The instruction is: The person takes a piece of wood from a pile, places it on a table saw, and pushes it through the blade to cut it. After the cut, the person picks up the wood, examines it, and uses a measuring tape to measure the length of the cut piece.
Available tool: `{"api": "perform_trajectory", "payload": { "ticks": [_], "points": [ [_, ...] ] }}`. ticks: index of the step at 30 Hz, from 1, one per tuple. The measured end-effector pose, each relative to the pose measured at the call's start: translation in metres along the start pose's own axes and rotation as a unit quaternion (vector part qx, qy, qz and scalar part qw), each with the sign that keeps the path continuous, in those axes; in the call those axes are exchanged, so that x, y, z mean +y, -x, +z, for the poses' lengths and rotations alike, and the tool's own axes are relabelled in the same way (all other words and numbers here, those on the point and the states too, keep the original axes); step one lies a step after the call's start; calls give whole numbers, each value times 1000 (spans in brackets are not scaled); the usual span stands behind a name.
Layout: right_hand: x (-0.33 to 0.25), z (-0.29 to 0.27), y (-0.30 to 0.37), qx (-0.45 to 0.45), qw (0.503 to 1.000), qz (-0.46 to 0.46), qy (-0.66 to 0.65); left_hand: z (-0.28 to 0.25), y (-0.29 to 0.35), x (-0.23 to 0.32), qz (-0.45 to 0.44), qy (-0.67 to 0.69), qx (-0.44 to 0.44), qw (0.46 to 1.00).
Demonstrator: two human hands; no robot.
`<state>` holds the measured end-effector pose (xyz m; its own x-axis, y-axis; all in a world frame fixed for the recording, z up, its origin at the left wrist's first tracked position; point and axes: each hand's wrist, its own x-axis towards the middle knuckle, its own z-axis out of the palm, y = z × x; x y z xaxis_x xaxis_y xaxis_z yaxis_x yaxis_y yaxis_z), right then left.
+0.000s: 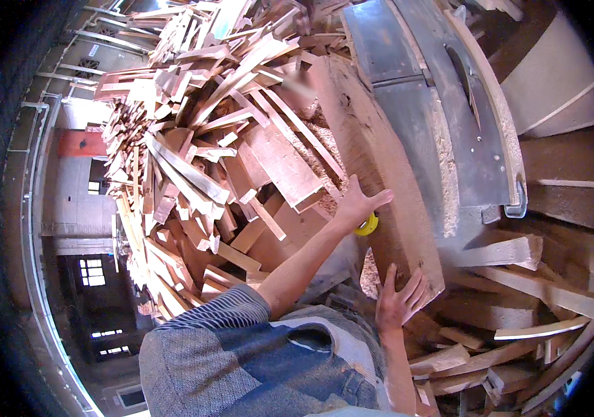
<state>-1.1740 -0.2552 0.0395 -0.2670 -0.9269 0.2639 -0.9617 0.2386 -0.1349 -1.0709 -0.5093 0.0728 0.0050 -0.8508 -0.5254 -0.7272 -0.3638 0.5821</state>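
A long, thick wooden plank point(373, 153) with a rough edge stretches away from me, lying along the left side of a grey metal saw table point(408, 118). My left hand point(361, 203) grips the plank's left edge partway along, its thumb across the top and the other fingers partly hidden. At the near end, my right hand point(400, 297) lies on the plank with fingers spread. Just below my left hand, a round yellow object point(368, 224) shows beside the plank; its kind is unclear. A saw blade point(465, 87) stands in a slot to the right, apart from both hands.
A high heap of wood offcuts point(207, 153) fills the left side. Sawdust point(446, 160) lies in strips on the table and beside the plank. A long wooden strip point(491, 90) runs along the table's right edge. More timber pieces point(554, 292) are piled at the lower right.
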Motion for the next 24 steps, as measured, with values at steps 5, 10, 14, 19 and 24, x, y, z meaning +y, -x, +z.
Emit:
{"api": "perform_trajectory", "payload": {
  "ticks": [5, 10, 14, 19, 24],
  "points": [
    [1, -6, -2, -14, 1000, -1, -27, -1, -1, 1, -2, -8, -4, 1000],
    [1, -5, 0, -14, 998, 6, -65, -3, 6, 8, -5, 19, -8, 1000],
    [2, -4, 2, -30, 998, 7, -62, -4, 8, 12, -9, 15, -7, 1000],
    [2, -3, 0, -26, 997, 10, -71, -6, 10, 15, -7, 3, -6, 1000],
    [5, 0, 2, -33, 999, 1, -39, -6, 11, 18, -6, -13, 1, 1000]
  ]
}}
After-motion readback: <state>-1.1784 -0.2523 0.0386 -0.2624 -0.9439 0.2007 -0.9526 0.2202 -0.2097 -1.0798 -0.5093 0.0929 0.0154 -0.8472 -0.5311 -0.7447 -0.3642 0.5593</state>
